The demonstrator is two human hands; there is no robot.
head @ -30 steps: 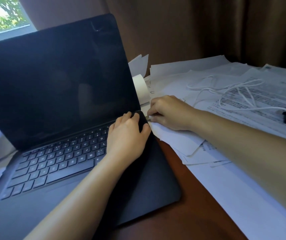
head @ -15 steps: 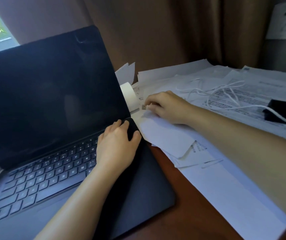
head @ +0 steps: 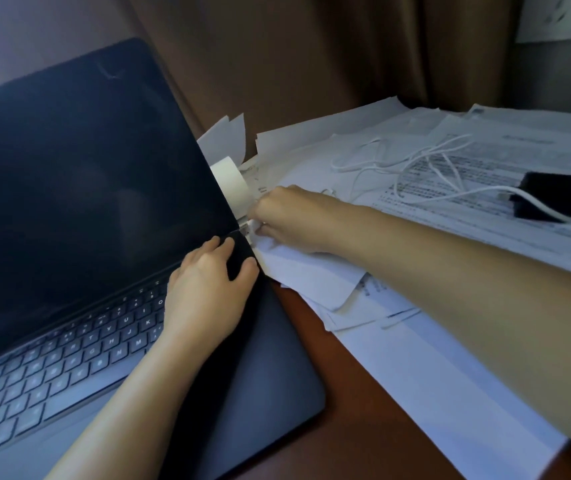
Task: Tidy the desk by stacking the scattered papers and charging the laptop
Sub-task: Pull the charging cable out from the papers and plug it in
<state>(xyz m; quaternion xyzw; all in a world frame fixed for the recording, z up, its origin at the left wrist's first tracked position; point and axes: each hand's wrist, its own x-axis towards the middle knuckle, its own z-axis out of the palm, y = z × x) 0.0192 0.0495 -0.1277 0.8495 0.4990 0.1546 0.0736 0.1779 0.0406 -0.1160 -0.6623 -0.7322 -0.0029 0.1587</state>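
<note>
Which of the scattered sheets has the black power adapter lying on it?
The printed sheet at far right, dense with text lines; the black adapter and the white cable's loops lie on it. Sheets by the laptop look blank.

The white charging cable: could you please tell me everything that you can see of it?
The white cable looks thin, smooth and plastic-coated. It lies in loose tangled loops on the papers, one end at the black adapter. The right hand pinches its other end beside the hinge corner of the laptop; whether it is plugged in cannot be told.
</note>
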